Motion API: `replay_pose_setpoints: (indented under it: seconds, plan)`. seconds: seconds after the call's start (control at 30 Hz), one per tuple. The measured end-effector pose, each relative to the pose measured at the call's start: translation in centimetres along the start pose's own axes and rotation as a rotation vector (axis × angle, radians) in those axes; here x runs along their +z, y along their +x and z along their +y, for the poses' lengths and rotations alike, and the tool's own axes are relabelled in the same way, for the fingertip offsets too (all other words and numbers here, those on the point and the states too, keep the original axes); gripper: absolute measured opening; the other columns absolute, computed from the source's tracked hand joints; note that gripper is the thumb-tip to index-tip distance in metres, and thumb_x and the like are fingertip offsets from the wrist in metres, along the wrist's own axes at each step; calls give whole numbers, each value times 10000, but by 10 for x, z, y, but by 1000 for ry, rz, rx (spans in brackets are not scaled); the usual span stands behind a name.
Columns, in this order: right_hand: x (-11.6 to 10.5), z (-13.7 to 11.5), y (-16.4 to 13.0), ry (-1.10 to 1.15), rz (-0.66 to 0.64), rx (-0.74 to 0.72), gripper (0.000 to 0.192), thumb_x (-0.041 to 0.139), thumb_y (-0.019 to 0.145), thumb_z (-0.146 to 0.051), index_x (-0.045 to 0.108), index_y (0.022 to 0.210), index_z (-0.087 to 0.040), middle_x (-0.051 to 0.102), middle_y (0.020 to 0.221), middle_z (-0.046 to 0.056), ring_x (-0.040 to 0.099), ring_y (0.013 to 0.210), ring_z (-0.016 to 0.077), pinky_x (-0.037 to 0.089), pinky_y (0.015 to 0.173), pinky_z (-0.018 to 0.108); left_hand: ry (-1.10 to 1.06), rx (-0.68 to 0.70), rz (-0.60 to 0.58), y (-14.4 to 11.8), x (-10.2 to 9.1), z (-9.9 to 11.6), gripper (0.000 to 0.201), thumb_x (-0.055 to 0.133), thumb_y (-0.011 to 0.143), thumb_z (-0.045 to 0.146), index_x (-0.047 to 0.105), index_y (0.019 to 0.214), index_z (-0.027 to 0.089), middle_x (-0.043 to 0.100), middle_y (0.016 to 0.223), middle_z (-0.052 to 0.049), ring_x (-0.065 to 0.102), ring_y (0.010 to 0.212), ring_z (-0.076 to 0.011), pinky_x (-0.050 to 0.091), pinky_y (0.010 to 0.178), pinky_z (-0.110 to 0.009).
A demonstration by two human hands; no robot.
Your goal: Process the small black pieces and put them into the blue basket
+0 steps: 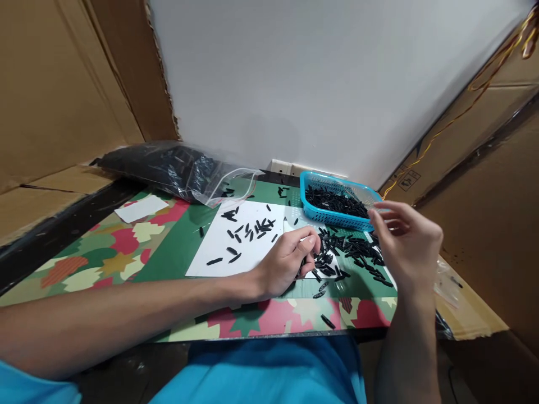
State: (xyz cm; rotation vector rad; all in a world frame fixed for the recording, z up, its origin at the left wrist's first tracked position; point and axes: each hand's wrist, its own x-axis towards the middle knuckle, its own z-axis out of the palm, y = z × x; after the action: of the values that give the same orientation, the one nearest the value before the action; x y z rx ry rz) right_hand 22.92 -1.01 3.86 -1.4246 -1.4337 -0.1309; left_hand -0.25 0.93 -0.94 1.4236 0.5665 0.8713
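My left hand [288, 261] rests on the table with its fingers curled, thumb and forefinger pinched at the edge of a pile of small black plastic pieces [351, 252]. What it pinches is too small to make out. My right hand [406, 241] hovers above the pile's right side, fingers spread and loosely bent, nothing visible in it. A white paper sheet [219, 247] to the left carries several scattered black pieces [250, 230]. A blue mesh basket [320, 180] behind the pile holds more of them.
A clear plastic bag [177, 168] full of black pieces lies at the back left. A small white paper scrap [141, 209] sits on the patterned table cover [126, 247]. Cardboard walls [63, 95] stand left and right. One loose piece [327, 321] lies near the front edge.
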Motion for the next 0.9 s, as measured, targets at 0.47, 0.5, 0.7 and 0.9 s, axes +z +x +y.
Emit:
replay_pose_setpoints:
  seconds: [0.47, 0.5, 0.7, 0.9]
  plan:
    - [29, -43, -77, 327, -586, -179, 56, 713, 1006, -220, 754, 968, -220, 624, 762, -18, 556, 645, 130, 427, 611, 268, -87, -69, 46, 3, 2, 2, 465, 387, 1064, 649, 542, 984, 218, 654, 604, 19, 609, 498, -148, 402, 445, -189]
    - [31, -44, -78, 314, -587, -183, 68, 700, 1010, -213, 756, 972, -221, 623, 770, -14, 558, 650, 132, 426, 614, 270, -98, -61, 32, 3, 2, 2, 463, 387, 1067, 649, 537, 983, 220, 658, 596, 20, 626, 506, -155, 412, 453, -192]
    - [34, -53, -84, 293, -589, -150, 169, 620, 999, -150, 762, 1015, -240, 642, 792, -12, 568, 666, 144, 419, 636, 278, -131, -7, 5, 4, 1, -1, 457, 416, 1071, 651, 526, 961, 222, 635, 571, 46, 640, 481, -159, 448, 475, -219]
    - [32, -57, -86, 249, -624, -63, 147, 615, 975, -135, 697, 912, -240, 588, 760, -33, 515, 641, 143, 359, 610, 287, 14, 21, 16, 4, -1, -3, 413, 407, 1101, 578, 553, 957, 220, 631, 607, 46, 645, 534, -153, 467, 528, -239]
